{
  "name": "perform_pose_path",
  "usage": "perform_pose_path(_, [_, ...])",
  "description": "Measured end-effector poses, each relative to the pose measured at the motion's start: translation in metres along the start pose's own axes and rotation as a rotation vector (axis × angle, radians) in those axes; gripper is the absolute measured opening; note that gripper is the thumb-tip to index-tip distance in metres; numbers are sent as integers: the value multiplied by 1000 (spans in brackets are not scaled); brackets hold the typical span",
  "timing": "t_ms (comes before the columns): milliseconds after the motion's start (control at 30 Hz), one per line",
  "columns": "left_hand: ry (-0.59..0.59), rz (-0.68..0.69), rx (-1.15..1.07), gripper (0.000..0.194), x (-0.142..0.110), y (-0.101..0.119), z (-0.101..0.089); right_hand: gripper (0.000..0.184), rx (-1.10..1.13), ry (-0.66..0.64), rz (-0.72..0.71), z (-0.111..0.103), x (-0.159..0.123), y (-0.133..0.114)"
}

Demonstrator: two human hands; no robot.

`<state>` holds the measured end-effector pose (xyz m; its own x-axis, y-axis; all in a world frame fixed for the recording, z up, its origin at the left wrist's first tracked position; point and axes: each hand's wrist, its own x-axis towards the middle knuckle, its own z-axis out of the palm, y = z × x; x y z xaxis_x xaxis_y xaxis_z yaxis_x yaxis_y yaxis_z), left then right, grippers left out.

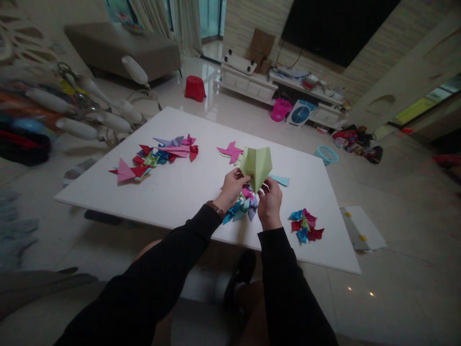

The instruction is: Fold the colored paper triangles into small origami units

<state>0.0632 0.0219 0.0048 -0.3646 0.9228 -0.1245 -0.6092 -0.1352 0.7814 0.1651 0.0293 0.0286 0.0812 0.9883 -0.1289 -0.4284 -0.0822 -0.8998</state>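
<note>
A pale green sheet of folded paper point(256, 164) is held up over the table, creased down its middle and pointed at the lower end. My left hand point(233, 186) pinches its left lower edge, thumb on the near face. On the other side my right hand point(271, 201) grips the lower right edge, with its fingers partly behind the paper. Just below the hands lies a cluster of small folded-paper pieces point(242, 210) in blue, mint, purple and pink. A pink folded-paper piece point(232, 152) rests beyond my left hand, and light blue paper strips point(281, 180) lie past my right.
The white table point(187, 190) carries a heap of colourful folded-paper pieces point(158, 156) at left and a smaller shiny pile point(306, 226) at right. On the floor beyond are a red stool point(195, 89), a pink basket point(281, 110) and a light blue basket point(327, 154).
</note>
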Motion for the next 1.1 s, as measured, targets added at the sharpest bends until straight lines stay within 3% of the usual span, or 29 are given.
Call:
perform_pose_path(500, [-47, -50, 38, 35, -3, 1, 2, 33, -100, -86, -59, -4, 2, 11])
perform_pose_path(700, [-81, -88, 12, 26, -5, 7, 5, 34, -126, -71, -90, -8, 6, 16])
perform_pose_path(1100, [-96, -29, 35, 48, -2, 3, 3, 35, -108, -58, -81, -5, 4, 13])
